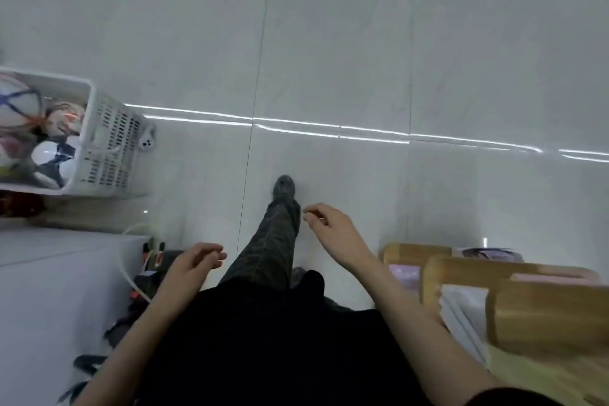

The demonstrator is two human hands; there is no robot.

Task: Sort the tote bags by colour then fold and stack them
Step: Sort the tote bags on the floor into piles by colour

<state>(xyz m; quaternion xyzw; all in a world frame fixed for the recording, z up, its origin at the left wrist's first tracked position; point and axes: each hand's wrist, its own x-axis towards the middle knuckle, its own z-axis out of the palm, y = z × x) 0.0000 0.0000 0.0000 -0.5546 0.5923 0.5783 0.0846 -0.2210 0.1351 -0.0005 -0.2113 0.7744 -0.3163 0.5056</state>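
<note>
White slotted basket (108,148): patterned balls (54,155) inside; left hand (194,260), right hand (329,227): fingers loosely curled, holding nothing.

I can read no text, label, brand or number anywhere in my head view. The balls (54,155) in the white basket (108,145) carry coloured patterns, but they are too blurred for me to make out any lettering. The pinkish covers (487,254) among the wooden boxes (547,316), far right of the basket, are just as blurred.
</note>
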